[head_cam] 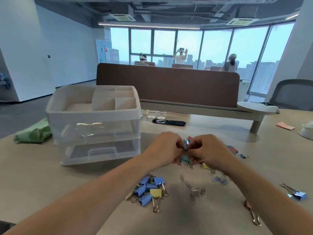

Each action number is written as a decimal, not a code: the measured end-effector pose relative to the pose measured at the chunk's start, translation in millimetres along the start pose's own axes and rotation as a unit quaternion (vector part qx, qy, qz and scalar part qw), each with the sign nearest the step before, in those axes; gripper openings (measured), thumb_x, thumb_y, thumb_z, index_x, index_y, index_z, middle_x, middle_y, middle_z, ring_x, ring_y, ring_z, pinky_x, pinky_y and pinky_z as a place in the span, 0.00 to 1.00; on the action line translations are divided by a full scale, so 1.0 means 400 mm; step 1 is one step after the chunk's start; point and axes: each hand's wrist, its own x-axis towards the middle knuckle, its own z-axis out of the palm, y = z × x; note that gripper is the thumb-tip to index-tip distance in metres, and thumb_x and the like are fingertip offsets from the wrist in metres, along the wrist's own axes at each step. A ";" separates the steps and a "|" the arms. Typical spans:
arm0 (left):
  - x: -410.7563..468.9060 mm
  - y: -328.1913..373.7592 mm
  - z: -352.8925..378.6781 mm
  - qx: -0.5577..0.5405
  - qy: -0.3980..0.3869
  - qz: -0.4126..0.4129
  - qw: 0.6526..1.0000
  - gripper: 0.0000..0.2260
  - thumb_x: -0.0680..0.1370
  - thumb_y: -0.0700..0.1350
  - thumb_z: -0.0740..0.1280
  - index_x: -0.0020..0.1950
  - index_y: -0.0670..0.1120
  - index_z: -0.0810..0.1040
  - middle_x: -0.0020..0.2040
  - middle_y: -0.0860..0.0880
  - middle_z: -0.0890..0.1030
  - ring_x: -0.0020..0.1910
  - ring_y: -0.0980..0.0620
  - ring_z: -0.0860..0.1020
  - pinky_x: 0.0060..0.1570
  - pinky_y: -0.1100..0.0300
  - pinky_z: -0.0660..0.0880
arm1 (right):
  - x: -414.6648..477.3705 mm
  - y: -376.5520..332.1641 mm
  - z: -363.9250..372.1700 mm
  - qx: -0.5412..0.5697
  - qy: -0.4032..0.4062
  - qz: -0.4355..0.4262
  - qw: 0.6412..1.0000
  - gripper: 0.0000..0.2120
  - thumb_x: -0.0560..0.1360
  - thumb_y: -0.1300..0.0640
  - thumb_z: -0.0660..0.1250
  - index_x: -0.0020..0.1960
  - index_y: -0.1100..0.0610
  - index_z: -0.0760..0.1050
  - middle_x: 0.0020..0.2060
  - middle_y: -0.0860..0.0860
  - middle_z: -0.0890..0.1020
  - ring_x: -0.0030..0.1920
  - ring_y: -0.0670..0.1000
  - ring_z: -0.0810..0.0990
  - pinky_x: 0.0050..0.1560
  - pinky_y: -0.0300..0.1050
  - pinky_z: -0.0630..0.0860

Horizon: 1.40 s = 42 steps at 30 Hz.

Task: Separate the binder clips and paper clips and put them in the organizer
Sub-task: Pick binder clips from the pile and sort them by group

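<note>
**Left hand** [165,150]: forearm enters from 7 o'clock. The fingers are curled and the fingertips pinch a cluster of clips [184,158] held over the table [67,184].

**Right hand** [210,151]: forearm enters from 5 o'clock, knuckles up. The curled fingers pinch the same cluster from the opposite side, and the two hands almost touch.

**Organizer** [94,126]: clear plastic, at 10 o'clock from the hands. It has an open top tray split by white dividers and two see-through drawers stacked below, the lower with a handle. What lies in the tray cannot be told from this angle.

**Green cloth** [33,133]: crumpled, at 9 o'clock of the organizer, just beside it.

**Binder clips** [149,189]: a heap, mostly blue with one yellow, at 7 o'clock from the hands.

**Paper clips** [194,190]: a loose silver bunch at 6 o'clock from the hands.

**Single blue clip** [296,195]: lies alone at 4 o'clock from the hands, well apart from the heap.
</note>
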 end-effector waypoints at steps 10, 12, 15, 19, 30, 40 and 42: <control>0.059 -0.042 -0.369 0.024 0.091 -0.021 0.995 0.03 0.75 0.39 0.69 0.44 0.40 0.80 0.32 0.43 0.83 0.30 0.49 0.83 0.36 0.57 0.81 | 0.219 -0.309 -0.045 0.122 -0.008 -0.078 0.989 0.03 0.73 0.65 0.73 0.46 0.62 0.82 0.37 0.58 0.85 0.31 0.49 0.83 0.44 0.49 0.84; 0.071 -0.061 -0.416 0.020 0.096 -0.037 0.994 0.03 0.75 0.37 0.69 0.44 0.38 0.80 0.33 0.42 0.84 0.30 0.50 0.83 0.34 0.60 0.80 | 0.265 -0.348 -0.032 0.138 -0.013 -0.087 0.987 0.04 0.72 0.66 0.73 0.46 0.64 0.82 0.38 0.61 0.85 0.31 0.50 0.83 0.45 0.50 0.82; 0.086 -0.102 -0.477 0.008 0.102 -0.050 0.993 0.03 0.74 0.34 0.69 0.43 0.34 0.81 0.30 0.49 0.83 0.28 0.54 0.81 0.31 0.65 0.79 | 0.335 -0.405 0.003 0.126 -0.018 -0.098 0.987 0.02 0.71 0.67 0.74 0.43 0.63 0.81 0.36 0.61 0.84 0.31 0.52 0.83 0.43 0.47 0.82; 0.102 -0.161 -0.517 0.028 0.113 -0.082 0.990 0.04 0.73 0.35 0.70 0.41 0.36 0.83 0.34 0.43 0.84 0.29 0.54 0.82 0.32 0.68 0.77 | 0.393 -0.466 0.054 0.084 -0.007 -0.111 0.990 0.05 0.71 0.66 0.73 0.38 0.59 0.81 0.37 0.60 0.85 0.35 0.55 0.84 0.49 0.55 0.83; 0.106 -0.210 -0.523 0.100 0.112 -0.086 0.985 0.08 0.75 0.38 0.69 0.49 0.45 0.87 0.42 0.48 0.85 0.40 0.53 0.81 0.36 0.70 0.71 | 0.397 -0.503 0.093 -0.197 0.027 -0.195 0.960 0.10 0.75 0.63 0.64 0.48 0.58 0.85 0.45 0.54 0.86 0.47 0.55 0.82 0.51 0.48 0.80; 0.051 -0.160 -0.470 0.107 0.185 -0.034 0.976 0.06 0.75 0.39 0.69 0.44 0.47 0.85 0.38 0.52 0.83 0.38 0.54 0.81 0.44 0.57 0.80 | 0.324 -0.425 0.057 -0.070 0.082 -0.177 0.978 0.07 0.75 0.62 0.68 0.49 0.55 0.84 0.42 0.47 0.83 0.44 0.48 0.82 0.48 0.45 0.80; 0.027 -0.124 -0.425 0.107 0.190 -0.010 0.976 0.05 0.76 0.42 0.68 0.43 0.49 0.83 0.37 0.53 0.82 0.37 0.57 0.80 0.42 0.58 0.79 | 0.273 -0.376 0.043 -0.066 0.087 -0.167 0.980 0.05 0.77 0.59 0.68 0.48 0.55 0.83 0.41 0.47 0.83 0.42 0.46 0.81 0.43 0.40 0.78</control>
